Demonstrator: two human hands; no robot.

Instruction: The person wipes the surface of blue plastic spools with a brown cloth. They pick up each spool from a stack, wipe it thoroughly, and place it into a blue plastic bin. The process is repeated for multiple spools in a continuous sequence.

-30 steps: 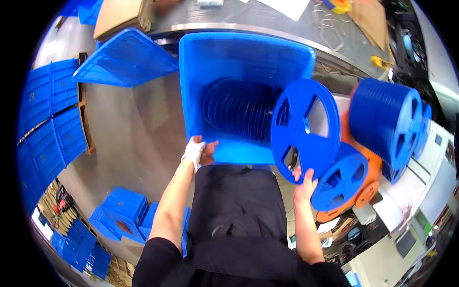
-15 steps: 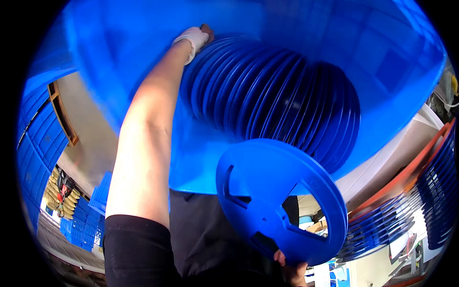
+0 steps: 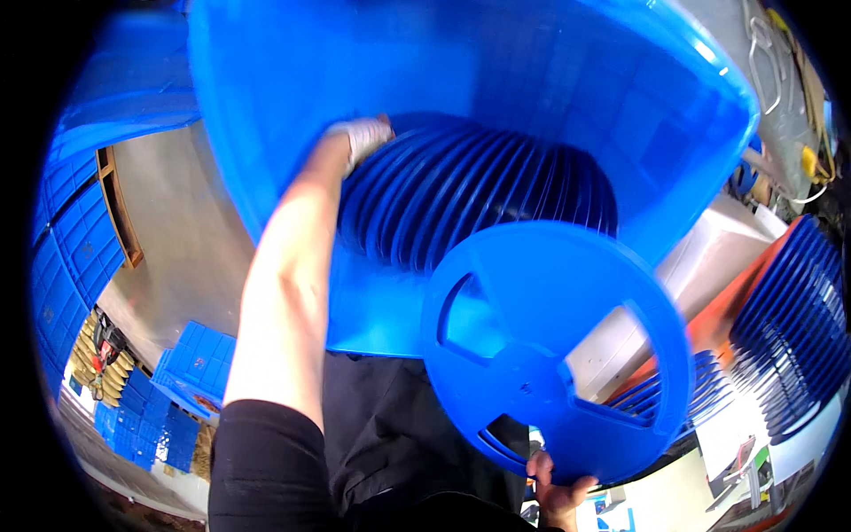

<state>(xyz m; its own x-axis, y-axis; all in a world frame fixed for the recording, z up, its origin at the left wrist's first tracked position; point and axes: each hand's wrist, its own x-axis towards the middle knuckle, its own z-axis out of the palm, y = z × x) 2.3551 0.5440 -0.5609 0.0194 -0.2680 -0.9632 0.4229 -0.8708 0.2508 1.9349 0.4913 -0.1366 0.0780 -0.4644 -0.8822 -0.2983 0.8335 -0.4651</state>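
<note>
- Grip: the right hand (image 3: pixel 557 492) is closing thumb and fingers on the lower rim of a blue reel (image 3: pixel 532 363), at the bottom of the view. The left hand (image 3: pixel 365 140), partly wrapped in white, is reaching into the bin and resting against the far left end of a row of reels; its fingertips are hidden, so whether it is gripping one cannot be told.
- Blue bin (image 3: pixel 355 62): deep and open-topped, it is standing directly before the person, whose dark apron (image 3: pixel 390 426) is showing at the near edge.
- Blue crates (image 3: pixel 80 213): these are standing off to the left, well apart from the bin.
- Row of reels (image 3: pixel 461 191): close-set, these are standing on edge inside the bin. By their look, this group is already in place; its count cannot be told, the held reel covering part of it.
- Reel stack (image 3: pixel 784 328): more blue reels are standing outside the bin at right, beside an orange surface (image 3: pixel 753 275). These are not in the bin.
- Held reel: one piece, its broad face with cut-out windows turning up toward the camera. It is tilting at the bin's near right side, apparently belonging to neither group yet.
</note>
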